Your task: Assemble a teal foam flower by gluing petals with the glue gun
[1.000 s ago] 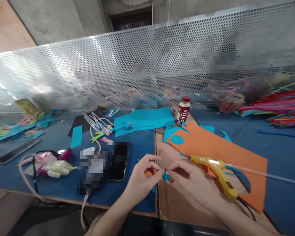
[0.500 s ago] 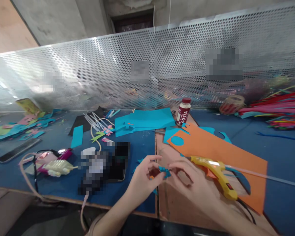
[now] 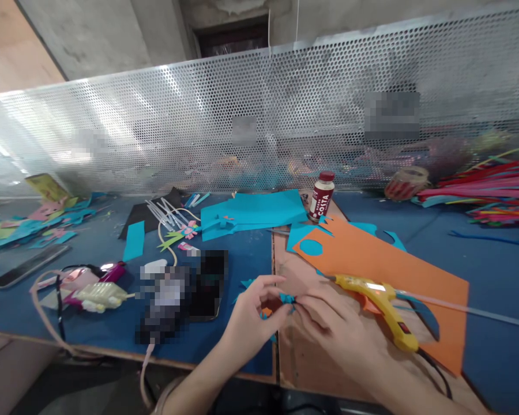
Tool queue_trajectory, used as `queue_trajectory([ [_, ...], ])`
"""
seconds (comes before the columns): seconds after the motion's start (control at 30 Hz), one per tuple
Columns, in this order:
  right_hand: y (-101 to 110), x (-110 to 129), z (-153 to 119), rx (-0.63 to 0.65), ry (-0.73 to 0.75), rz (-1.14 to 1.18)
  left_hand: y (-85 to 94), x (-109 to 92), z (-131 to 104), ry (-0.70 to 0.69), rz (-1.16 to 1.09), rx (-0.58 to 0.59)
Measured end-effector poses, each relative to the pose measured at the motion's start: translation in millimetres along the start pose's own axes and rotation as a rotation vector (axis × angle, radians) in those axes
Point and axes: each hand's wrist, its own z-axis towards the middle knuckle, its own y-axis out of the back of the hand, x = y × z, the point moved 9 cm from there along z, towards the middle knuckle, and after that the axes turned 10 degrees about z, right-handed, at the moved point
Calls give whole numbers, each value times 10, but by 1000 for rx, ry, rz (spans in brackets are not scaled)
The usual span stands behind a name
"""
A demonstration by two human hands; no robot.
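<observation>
Between my two hands is a small blue piece of cut paper or foam (image 3: 287, 298), its shape partly covered by fingers. My left hand (image 3: 259, 311) pinches it from the left with thumb and fingers. From the right, the fingertips of my right hand (image 3: 328, 317) close on its other edge. Orange and blue scraps (image 3: 266, 313) lie partly hidden behind my left hand. Just right of my right hand, a yellow hot glue gun (image 3: 384, 300) lies on its side with a long clear glue stick (image 3: 471, 311) in its back.
Under the glue gun spreads an orange sheet (image 3: 441, 288) with cut-outs. Behind stand blue sheets (image 3: 263, 207) and a Costa bottle (image 3: 322, 196). Phones (image 3: 210, 282), a cable, and glue sticks (image 3: 168, 213) are at left; pipe cleaners (image 3: 493, 190) lie right. A perforated metal screen (image 3: 328, 115) closes the back.
My right hand's fingers have drawn closer together over the small blue piece, which has turned slightly. My left hand has hardly moved, and the view has shifted a little.
</observation>
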Motion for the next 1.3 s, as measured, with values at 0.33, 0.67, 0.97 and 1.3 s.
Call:
queue_trajectory([
  [0.33,-24,-56,7,8,-48,12,11,-143,-34,-145,344,-43],
  [0.67,-17,-119,52,26,-128,101,51,-174,-34,-147,297,-92],
  [0.97,35,37,3,-28,5,-51,38,-98,-46,-127,232,-80],
  [1.3,36,-14,20,-23,-45,35,-2,-245,-78,-235,365,-63],
])
